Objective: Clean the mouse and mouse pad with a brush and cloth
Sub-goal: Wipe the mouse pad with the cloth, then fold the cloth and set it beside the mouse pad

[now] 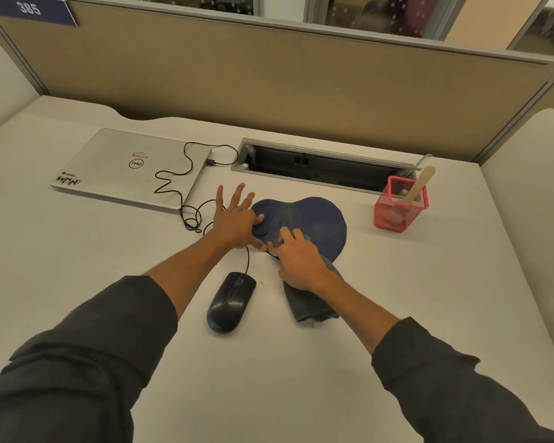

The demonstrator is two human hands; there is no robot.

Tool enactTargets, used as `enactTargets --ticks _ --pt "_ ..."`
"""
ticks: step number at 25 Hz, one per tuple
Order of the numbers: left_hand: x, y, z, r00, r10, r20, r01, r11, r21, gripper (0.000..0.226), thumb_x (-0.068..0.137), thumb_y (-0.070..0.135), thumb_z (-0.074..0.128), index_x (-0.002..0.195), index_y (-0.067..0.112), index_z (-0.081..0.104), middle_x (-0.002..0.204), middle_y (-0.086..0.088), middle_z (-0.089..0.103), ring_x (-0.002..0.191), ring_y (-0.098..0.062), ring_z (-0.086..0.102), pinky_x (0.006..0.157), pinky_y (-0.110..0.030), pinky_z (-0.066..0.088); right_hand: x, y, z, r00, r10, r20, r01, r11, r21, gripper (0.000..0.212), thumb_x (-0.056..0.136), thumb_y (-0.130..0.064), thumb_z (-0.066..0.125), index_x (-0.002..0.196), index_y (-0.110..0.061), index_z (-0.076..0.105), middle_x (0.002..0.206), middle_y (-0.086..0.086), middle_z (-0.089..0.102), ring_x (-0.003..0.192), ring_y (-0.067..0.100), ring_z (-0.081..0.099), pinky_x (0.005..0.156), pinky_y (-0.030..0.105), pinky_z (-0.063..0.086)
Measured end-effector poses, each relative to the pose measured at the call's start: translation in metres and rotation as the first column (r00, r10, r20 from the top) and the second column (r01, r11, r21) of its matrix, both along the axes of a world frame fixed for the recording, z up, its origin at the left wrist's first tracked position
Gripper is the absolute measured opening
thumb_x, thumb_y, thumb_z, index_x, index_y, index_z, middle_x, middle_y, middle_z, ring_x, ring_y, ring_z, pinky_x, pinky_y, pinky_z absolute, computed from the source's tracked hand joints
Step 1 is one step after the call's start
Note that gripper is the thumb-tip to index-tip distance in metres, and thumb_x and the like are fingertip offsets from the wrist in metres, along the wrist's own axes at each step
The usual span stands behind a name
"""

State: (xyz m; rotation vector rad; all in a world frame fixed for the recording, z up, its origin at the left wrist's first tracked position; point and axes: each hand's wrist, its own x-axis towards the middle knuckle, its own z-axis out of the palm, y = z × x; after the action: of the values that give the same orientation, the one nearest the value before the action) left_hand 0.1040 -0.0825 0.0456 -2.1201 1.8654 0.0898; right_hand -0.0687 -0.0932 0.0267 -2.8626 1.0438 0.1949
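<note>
A dark blue mouse pad (317, 222) with a raised wrist rest lies in the middle of the white desk. My left hand (235, 219) lies flat with spread fingers on the pad's left edge, thumb and forefinger touching it. My right hand (298, 263) presses a grey cloth (311, 302) against the pad's near edge, fingers curled over the cloth, which trails toward me on the desk. A black wired mouse (229, 303) rests on the desk in front of the pad, between my forearms. The wooden handle of a brush (421, 183) sticks up from a red mesh cup (397, 209) at the right.
A closed silver laptop (131, 166) lies at the back left, with the mouse's black cable (186, 174) looping across its lid and down to the mouse. An open cable tray slot (320, 169) is set into the desk behind the pad. A beige partition (269, 78) closes off the back.
</note>
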Motion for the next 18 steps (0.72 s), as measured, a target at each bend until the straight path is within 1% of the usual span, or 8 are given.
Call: enactTargets --ticks 3,5,7,9,13,15,16,18 --pt "-0.007 0.0 0.008 0.998 -0.019 0.057 0.014 0.997 0.075 0.081 0.076 0.076 0.052 0.145 0.035 0.036 0.162 -0.006 0.002 0.144 -0.031 -0.022 0.105 -0.063 -0.019 -0.012 0.006 0.016 1.0 0.003 0.002 -0.003 0.991 0.137 0.052 0.094 -0.022 0.054 0.144 -0.026 0.041 0.134 0.008 0.041 0.115 0.027 0.042 0.096 0.037 0.044" --pt "-0.015 0.006 0.012 0.999 -0.006 0.053 0.001 0.995 0.099 0.079 0.079 0.072 0.054 0.145 0.034 0.035 0.162 -0.007 0.002 0.144 -0.031 -0.021 0.105 -0.063 -0.019 -0.03 0.01 0.025 0.986 -0.118 0.119 0.08 0.956 0.281 0.051 0.097 -0.024 0.051 0.146 -0.029 0.038 0.139 0.006 0.046 0.12 0.027 0.047 0.097 0.037 0.045" --pt "-0.029 0.021 0.013 1.0 0.007 -0.005 -0.007 1.0 -0.001 0.066 0.086 0.062 0.053 0.143 0.033 0.04 0.161 -0.008 0.005 0.146 -0.029 -0.016 0.108 -0.063 -0.017 -0.062 0.016 0.034 0.916 -0.3 0.266 0.191 0.91 0.367 0.052 0.096 -0.027 0.054 0.145 -0.027 0.038 0.141 0.003 0.051 0.122 0.026 0.051 0.102 0.037 0.043" --pt "-0.055 0.044 0.01 0.995 -0.009 -0.101 -0.005 0.991 -0.134 0.058 0.091 0.055 0.049 0.143 0.031 0.039 0.161 -0.008 0.01 0.147 -0.027 -0.01 0.11 -0.06 -0.015 -0.103 0.025 0.042 0.824 -0.441 0.356 0.314 0.878 0.362 0.047 0.095 -0.03 0.055 0.14 -0.023 0.045 0.133 0.002 0.058 0.116 0.025 0.057 0.099 0.034 0.043" --pt "-0.117 0.099 -0.011 0.96 -0.147 -0.24 0.076 0.957 -0.281 0.061 0.094 0.059 0.04 0.146 0.027 0.035 0.16 -0.004 0.015 0.148 -0.022 0.0 0.114 -0.051 -0.013 -0.188 0.049 0.04 0.67 -0.6 0.437 0.52 0.8 0.299 0.037 0.096 -0.029 0.054 0.13 -0.016 0.054 0.127 0.001 0.061 0.112 0.024 0.057 0.093 0.03 0.043" --pt "-0.137 0.122 -0.024 0.941 -0.183 -0.285 0.107 0.958 -0.264 0.065 0.094 0.063 0.032 0.148 0.026 0.032 0.161 -0.002 0.013 0.148 -0.021 0.001 0.115 -0.048 -0.011 -0.218 0.063 0.026 0.715 -0.601 0.357 0.567 0.797 0.207 0.047 0.096 -0.036 0.051 0.138 -0.016 0.046 0.138 0.004 0.052 0.123 0.023 0.049 0.096 0.031 0.041" --pt "-0.145 0.131 -0.031 0.937 -0.182 -0.298 0.113 0.965 -0.236 0.068 0.094 0.064 0.027 0.149 0.026 0.029 0.161 -0.001 0.012 0.148 -0.02 0.0 0.115 -0.045 -0.011 -0.228 0.071 0.016 0.76 -0.597 0.256 0.575 0.802 0.164 0.058 0.096 -0.045 0.046 0.146 -0.017 0.036 0.149 0.004 0.041 0.135 0.023 0.038 0.105 0.035 0.037" --pt "-0.155 0.147 -0.043 0.934 -0.168 -0.315 0.108 0.974 -0.199 0.075 0.09 0.067 0.012 0.152 0.025 0.021 0.161 0.0 0.008 0.148 -0.018 0.0 0.116 -0.041 -0.008 -0.236 0.085 -0.005 0.811 -0.581 0.072 0.575 0.814 0.088 0.079 0.093 -0.065 0.03 0.155 -0.021 0.008 0.161 0.0 0.013 0.148 0.022 0.013 0.117 0.047 0.017"
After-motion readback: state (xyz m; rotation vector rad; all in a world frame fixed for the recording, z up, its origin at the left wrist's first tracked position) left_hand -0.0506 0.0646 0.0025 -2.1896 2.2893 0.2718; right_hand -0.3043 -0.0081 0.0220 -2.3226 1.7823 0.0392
